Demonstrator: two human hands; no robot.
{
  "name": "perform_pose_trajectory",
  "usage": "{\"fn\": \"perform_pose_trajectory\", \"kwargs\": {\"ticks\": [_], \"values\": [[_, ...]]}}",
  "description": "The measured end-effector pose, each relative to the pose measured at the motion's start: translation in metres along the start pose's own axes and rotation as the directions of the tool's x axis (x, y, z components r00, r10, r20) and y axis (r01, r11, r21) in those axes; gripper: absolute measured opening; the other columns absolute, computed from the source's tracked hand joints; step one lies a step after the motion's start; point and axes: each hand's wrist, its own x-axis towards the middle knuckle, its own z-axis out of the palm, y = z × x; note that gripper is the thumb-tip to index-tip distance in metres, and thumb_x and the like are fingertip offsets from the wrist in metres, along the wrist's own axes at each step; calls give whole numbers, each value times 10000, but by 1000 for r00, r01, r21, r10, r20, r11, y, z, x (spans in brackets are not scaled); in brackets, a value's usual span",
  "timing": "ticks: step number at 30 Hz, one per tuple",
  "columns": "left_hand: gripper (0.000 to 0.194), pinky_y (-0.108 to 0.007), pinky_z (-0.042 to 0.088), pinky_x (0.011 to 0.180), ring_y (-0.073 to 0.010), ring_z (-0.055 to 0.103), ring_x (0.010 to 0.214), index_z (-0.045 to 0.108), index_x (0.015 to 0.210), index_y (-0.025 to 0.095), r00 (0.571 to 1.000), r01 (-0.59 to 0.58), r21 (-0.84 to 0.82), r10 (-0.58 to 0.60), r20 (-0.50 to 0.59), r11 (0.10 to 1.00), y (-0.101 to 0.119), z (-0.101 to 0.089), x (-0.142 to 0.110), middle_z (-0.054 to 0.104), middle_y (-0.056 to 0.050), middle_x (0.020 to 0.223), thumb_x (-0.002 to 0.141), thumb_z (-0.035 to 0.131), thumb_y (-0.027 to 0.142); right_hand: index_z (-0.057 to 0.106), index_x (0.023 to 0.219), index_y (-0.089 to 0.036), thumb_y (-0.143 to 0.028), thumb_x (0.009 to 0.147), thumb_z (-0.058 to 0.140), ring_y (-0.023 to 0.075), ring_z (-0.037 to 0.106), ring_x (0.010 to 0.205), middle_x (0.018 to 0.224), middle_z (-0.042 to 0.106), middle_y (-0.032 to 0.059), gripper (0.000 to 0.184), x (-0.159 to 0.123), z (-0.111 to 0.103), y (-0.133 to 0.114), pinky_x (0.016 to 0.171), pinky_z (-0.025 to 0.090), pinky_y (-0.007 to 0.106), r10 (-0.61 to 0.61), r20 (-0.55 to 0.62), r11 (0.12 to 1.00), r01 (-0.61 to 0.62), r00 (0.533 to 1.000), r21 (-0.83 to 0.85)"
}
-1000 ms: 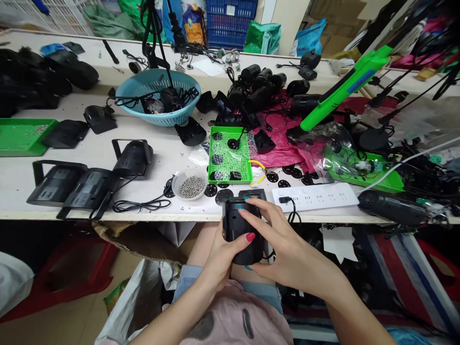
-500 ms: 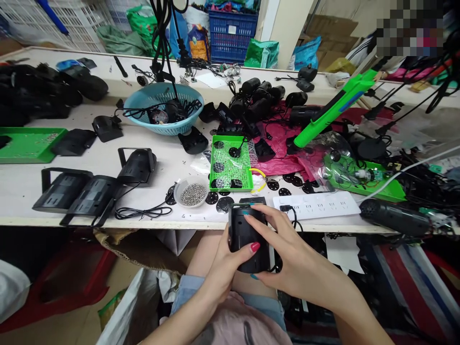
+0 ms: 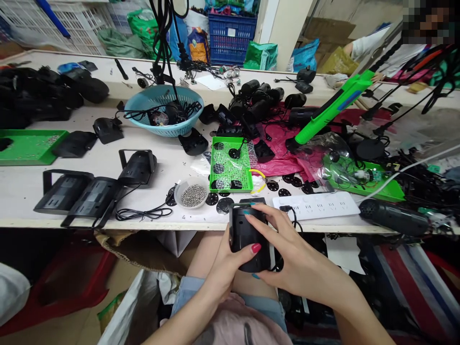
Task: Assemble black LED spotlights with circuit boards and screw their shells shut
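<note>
A black plastic housing [image 3: 247, 235] with a thin bracket along its left side is held between both my hands, just in front of the table's near edge. My left hand [image 3: 227, 261] grips it from the left, its thumb lying across the front face. From the right, my right hand [image 3: 287, 244] clasps it, with fingertips on the upper end and the thumb by the lower end. The far side of the housing is hidden. Beyond it on the table are black perforated discs [image 3: 224, 205] and a bowl of small metal screws [image 3: 194, 195].
A green basket [image 3: 232, 187] stands behind the bowl, with a blue colander [image 3: 163, 127] farther back. Finished-looking black housings with brackets [image 3: 89, 196] lie at left. To the right are a white power strip [image 3: 318, 205] and a hanging green electric screwdriver [image 3: 334, 108].
My hands keep the same grip on the black housing. At the upper right, another person has shifted, and a white sleeve and hand now show. The view has moved very slightly.
</note>
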Motion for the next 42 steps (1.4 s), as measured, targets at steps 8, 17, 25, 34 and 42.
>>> {"fn": "perform_pose_trajectory", "kwargs": {"ticks": [8,17,25,34,42], "values": [[615,-422,483,1038,-343,591,1264,663,1263,208,999,30,2,-30,22,1000,-5,-2,-1,688,-114,1308,697,872,322,233,1573,-296,-136,795,630,314,226,1521,1591,247,127,888,-3,-1,-4,1178,386,551,-17,-25,999,16,1000,-38],[710,-457,485,1018,-365,620,1214,643,1288,205,1000,20,-23,-20,-13,1000,0,6,-5,709,-132,1257,639,898,340,233,1561,-289,-158,794,637,310,259,1514,1585,254,137,876,-6,-3,-10,1143,447,514,-6,-49,997,2,999,-83],[719,-466,462,1047,-369,599,1243,636,1302,215,1000,7,-73,-6,6,997,-1,5,-6,692,-136,1291,645,896,348,212,1565,-307,-102,740,624,341,267,1510,1592,254,136,944,-7,-1,-10,1117,473,532,-15,-36,996,11,999,-93],[740,-499,451,1063,-378,594,1247,602,1343,195,999,-5,-135,12,48,991,-1,1,-6,693,-142,1280,671,875,341,231,1558,-336,-80,727,584,300,270,1512,1602,242,91,938,-4,0,-12,1149,445,486,23,-38,993,-27,999,-115],[730,-485,449,1063,-368,598,1248,606,1337,202,997,-29,-167,40,62,985,-1,1,-4,692,-138,1292,667,877,310,241,1559,-339,-81,722,590,270,293,1507,1602,252,78,943,-1,0,-7,1162,433,450,8,-51,994,-14,999,-104]]}}
